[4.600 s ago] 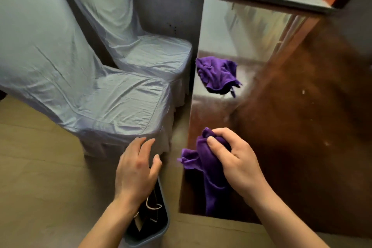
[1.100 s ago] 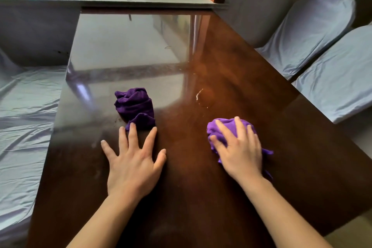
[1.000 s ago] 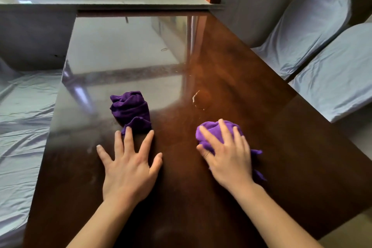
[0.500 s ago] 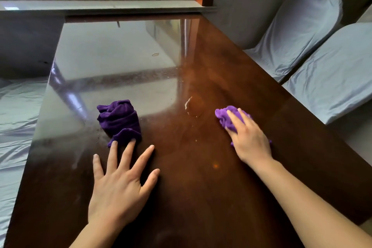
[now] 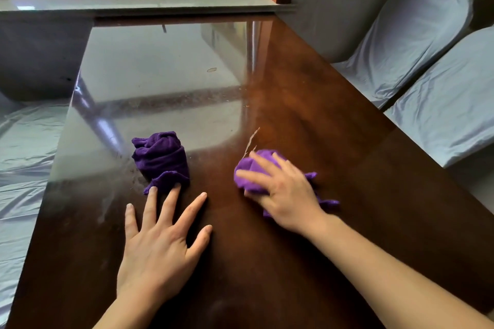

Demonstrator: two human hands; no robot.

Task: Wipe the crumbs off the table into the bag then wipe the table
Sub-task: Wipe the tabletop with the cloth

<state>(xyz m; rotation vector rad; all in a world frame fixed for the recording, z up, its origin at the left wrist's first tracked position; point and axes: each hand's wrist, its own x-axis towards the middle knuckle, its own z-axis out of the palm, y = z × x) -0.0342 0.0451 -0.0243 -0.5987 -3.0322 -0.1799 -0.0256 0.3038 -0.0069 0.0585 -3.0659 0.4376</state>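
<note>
Fingers of our right hand press a bunched purple cloth onto the glossy table. Our left hand lies flat, fingers spread, two fingertips touching a second purple cloth.

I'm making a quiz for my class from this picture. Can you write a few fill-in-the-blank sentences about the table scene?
1. The right hand presses a ____ cloth onto the table.
2. The left hand lies flat with its fingers ____.
3. The second cloth lies just beyond the ____ hand's fingertips.

Missing words: purple; spread; left
</note>
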